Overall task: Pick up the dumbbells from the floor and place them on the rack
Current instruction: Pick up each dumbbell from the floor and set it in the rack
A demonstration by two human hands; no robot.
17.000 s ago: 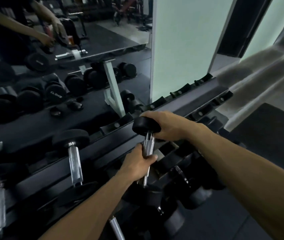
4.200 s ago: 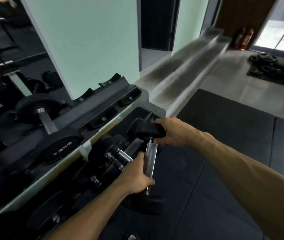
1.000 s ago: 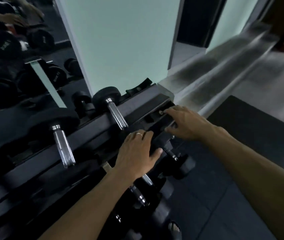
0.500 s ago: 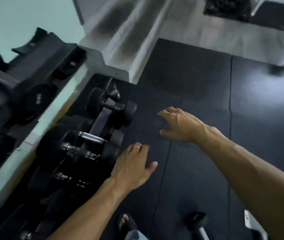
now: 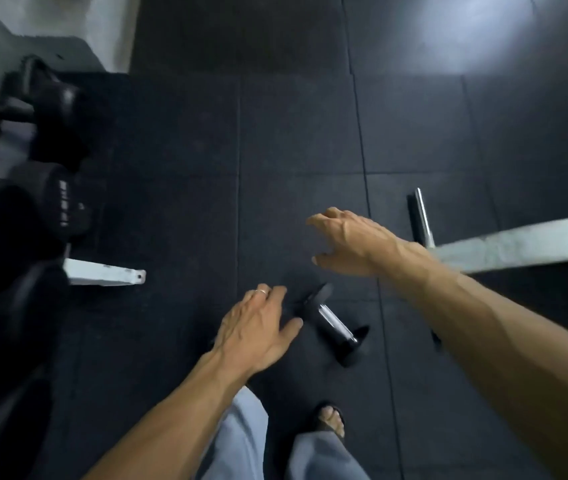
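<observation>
In the head view, the dark rubber floor is seen from above, divided into large square tiles by thin seams. One small dumbbell is lying on this floor, a little below the middle of the picture. Its chrome handle is turned diagonally, and a black head is seen at each end.

The left hand is held above the floor, just beside the upper-left head of the dumbbell. Its fingers are spread and only slightly bent, and nothing is held in it. A ring is worn on one finger. Whether the fingertips touch the dumbbell head cannot be told.

The right hand is stretched out further away, above the dumbbell and apart from it. Its fingers are relaxed and loosely bent downward, and nothing is gripped.

At the left edge the rack is partly seen, with its white foot resting on the floor. Several black dumbbells are stored there, blurred and dark.

At the right a white bench frame is seen, with a chrome bar at its end.

At the bottom light trousers and a foot in a sandal are visible.
</observation>
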